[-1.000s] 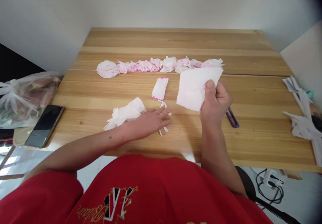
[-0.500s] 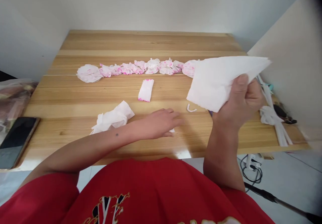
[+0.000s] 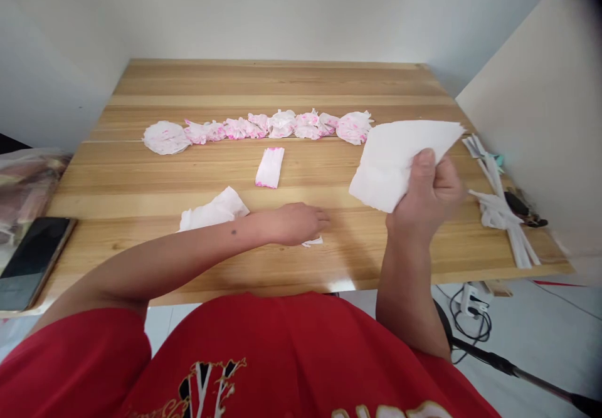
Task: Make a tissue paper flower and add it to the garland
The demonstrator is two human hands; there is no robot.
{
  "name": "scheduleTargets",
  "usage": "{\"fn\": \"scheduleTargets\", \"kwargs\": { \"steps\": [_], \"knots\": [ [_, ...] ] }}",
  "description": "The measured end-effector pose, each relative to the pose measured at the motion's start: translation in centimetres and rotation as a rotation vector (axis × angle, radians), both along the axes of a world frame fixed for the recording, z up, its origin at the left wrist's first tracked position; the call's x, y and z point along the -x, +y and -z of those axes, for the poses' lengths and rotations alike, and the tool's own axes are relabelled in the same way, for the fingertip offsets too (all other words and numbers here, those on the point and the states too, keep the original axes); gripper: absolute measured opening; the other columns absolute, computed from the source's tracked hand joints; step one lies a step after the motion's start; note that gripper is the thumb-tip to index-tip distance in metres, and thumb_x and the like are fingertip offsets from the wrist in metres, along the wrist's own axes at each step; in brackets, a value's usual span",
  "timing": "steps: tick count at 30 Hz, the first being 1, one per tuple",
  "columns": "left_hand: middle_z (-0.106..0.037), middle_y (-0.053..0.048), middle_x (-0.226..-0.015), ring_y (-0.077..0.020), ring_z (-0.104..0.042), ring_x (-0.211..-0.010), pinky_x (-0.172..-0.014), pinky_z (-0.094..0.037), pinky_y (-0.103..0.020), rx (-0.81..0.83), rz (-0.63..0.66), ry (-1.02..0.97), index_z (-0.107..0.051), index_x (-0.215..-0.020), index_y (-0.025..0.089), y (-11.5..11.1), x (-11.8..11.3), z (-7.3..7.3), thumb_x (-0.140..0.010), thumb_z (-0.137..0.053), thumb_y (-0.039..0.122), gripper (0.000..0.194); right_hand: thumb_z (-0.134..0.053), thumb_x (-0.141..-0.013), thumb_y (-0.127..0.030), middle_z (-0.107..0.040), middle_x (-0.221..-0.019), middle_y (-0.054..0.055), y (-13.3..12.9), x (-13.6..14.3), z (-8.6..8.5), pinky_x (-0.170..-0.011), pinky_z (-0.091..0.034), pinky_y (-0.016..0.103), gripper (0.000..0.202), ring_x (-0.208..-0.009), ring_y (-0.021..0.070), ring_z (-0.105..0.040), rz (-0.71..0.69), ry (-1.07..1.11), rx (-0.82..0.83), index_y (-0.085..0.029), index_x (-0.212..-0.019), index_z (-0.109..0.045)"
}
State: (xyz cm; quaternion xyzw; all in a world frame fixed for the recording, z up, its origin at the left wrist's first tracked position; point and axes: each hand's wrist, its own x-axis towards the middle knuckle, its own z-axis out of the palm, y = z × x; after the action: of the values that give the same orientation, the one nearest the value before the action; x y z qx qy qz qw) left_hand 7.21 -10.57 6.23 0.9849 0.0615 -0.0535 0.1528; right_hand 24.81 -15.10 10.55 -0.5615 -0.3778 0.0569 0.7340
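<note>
My right hand (image 3: 430, 183) holds a white tissue sheet (image 3: 392, 158) up over the right side of the table, thumb pressed against it. Low over the table's front middle is my left hand (image 3: 301, 222), its fingers curled down and together; whatever they hold is hidden. A small white paper scrap (image 3: 313, 241) lies just below that hand. Crumpled white tissue (image 3: 216, 210) rests beyond my left forearm and is partly covered by it. A small folded tissue with pink edges (image 3: 269, 167) lies mid-table. Behind it, pink-and-white scrunched tissue pieces (image 3: 282, 123) form a long row.
On the wooden table (image 3: 277, 83), white strips (image 3: 501, 211) and dark objects (image 3: 524, 208) lie at the right edge. A phone (image 3: 35, 261) and a clear plastic bag (image 3: 28, 180) are at the left. Walls stand behind and at the right. A power strip (image 3: 471, 300) sits below.
My right hand has moved slightly left and down with the tissue sheet. My left hand's fingers have drawn in and curled. The curled white strip near the sheet no longer shows.
</note>
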Motion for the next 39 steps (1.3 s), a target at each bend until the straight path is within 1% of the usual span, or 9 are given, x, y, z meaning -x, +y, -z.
{"fn": "scheduleTargets", "kwargs": {
  "steps": [4, 9, 12, 15, 19, 23, 27, 31, 39],
  "knots": [
    [-0.054, -0.010, -0.141, -0.0226, -0.046, -0.133, -0.108, -0.037, -0.035, 0.010, 0.001, 0.033, -0.054, -0.132, 0.018, -1.7, 4.5, -2.6, -0.097, -0.042, 0.020, 0.037, -0.060, -0.082, -0.056, -0.031, -0.056, -0.006, 0.3, 2.1, 1.7, -0.047, -0.026, 0.024, 0.045, -0.050, 0.0084, -0.029, -0.107, -0.050, 0.151, -0.021, -0.060, -0.045],
    [-0.039, -0.007, -0.154, -0.0232, -0.035, -0.142, -0.114, -0.034, -0.044, -0.033, -0.387, -0.132, -0.041, -0.144, 0.025, -1.4, 11.6, -6.4, -0.099, -0.037, 0.027, 0.045, -0.058, -0.084, -0.058, -0.027, -0.054, -0.006, 0.5, 3.4, 2.4, -0.047, -0.021, 0.025, 0.051, -0.050, 0.0090, -0.027, -0.183, -0.136, 0.257, -0.022, -0.055, -0.037],
    [-0.043, -0.011, -0.150, -0.0257, -0.039, -0.139, -0.112, -0.037, -0.047, -0.095, -0.592, -0.153, -0.043, -0.143, 0.023, -1.3, 15.8, -5.4, -0.100, -0.037, 0.033, 0.045, -0.059, -0.082, -0.061, -0.027, -0.054, -0.006, 1.1, 3.7, 2.6, -0.047, -0.020, 0.025, 0.051, -0.051, 0.0095, -0.025, -0.196, -0.126, 0.247, -0.022, -0.056, -0.039],
    [-0.040, -0.014, -0.152, -0.0272, -0.036, -0.141, -0.113, -0.035, -0.048, -0.110, -0.657, -0.045, -0.043, -0.143, 0.019, -1.9, 17.7, -1.7, -0.099, -0.039, 0.034, 0.046, -0.059, -0.081, -0.062, -0.028, -0.054, -0.006, 1.9, 4.3, 2.6, -0.046, -0.021, 0.026, 0.050, -0.050, 0.0096, -0.026, -0.242, -0.128, 0.251, -0.022, -0.057, -0.042],
    [-0.038, -0.013, -0.153, -0.0299, -0.027, -0.146, -0.116, -0.026, -0.056, -0.182, -0.723, 0.008, -0.051, -0.137, 0.019, -2.9, 17.2, 2.9, -0.099, -0.038, 0.025, 0.040, -0.058, -0.084, -0.059, -0.030, -0.055, -0.005, 2.8, 5.8, 2.1, -0.046, -0.022, 0.025, 0.046, -0.050, 0.0096, -0.028, -0.313, -0.177, 0.274, -0.022, -0.060, -0.046],
    [-0.036, -0.008, -0.155, -0.0259, -0.025, -0.147, -0.120, -0.018, -0.051, -0.122, -0.525, -0.079, -0.052, -0.137, 0.023, -3.5, 17.0, 4.4, -0.101, -0.034, 0.024, 0.040, -0.057, -0.086, -0.057, -0.030, -0.057, -0.006, 3.8, 7.1, 1.7, -0.047, -0.022, 0.025, 0.045, -0.052, 0.0090, -0.029, -0.358, -0.228, 0.298, -0.020, -0.062, -0.047],
    [-0.029, -0.006, -0.158, -0.0279, -0.022, -0.148, -0.122, -0.013, -0.050, 0.093, -0.424, -0.171, -0.046, -0.142, 0.027, -3.3, 18.4, 3.0, -0.095, -0.049, 0.038, 0.048, -0.058, -0.086, -0.055, -0.029, -0.057, -0.006, 4.7, 7.4, 2.4, -0.047, -0.022, 0.023, 0.045, -0.052, 0.0079, -0.027, -0.393, -0.174, 0.331, -0.020, -0.062, -0.045],
    [-0.025, -0.006, -0.160, -0.0258, -0.026, -0.147, -0.120, -0.025, -0.046, 0.512, -0.639, -0.430, -0.024, -0.153, 0.030, -1.1, 18.9, -0.1, -0.095, -0.049, 0.041, 0.064, -0.060, -0.084, -0.056, -0.032, -0.057, -0.006, 5.2, 7.6, 3.2, -0.046, -0.024, 0.022, 0.045, -0.052, 0.0078, -0.030, -0.464, -0.069, 0.402, -0.019, -0.062, -0.044],
    [-0.036, -0.014, -0.154, -0.0299, -0.037, -0.140, -0.114, -0.033, -0.047, 1.321, -0.886, -0.874, -0.031, -0.149, 0.025, 3.2, 10.2, -1.4, -0.078, -0.072, 0.047, 0.085, -0.061, -0.082, -0.058, -0.039, -0.059, -0.005, 5.5, 8.8, 2.8, -0.046, -0.027, 0.021, 0.044, -0.052, 0.0080, -0.032, -0.614, 0.048, 0.418, -0.019, -0.066, -0.050]
  ]
}}
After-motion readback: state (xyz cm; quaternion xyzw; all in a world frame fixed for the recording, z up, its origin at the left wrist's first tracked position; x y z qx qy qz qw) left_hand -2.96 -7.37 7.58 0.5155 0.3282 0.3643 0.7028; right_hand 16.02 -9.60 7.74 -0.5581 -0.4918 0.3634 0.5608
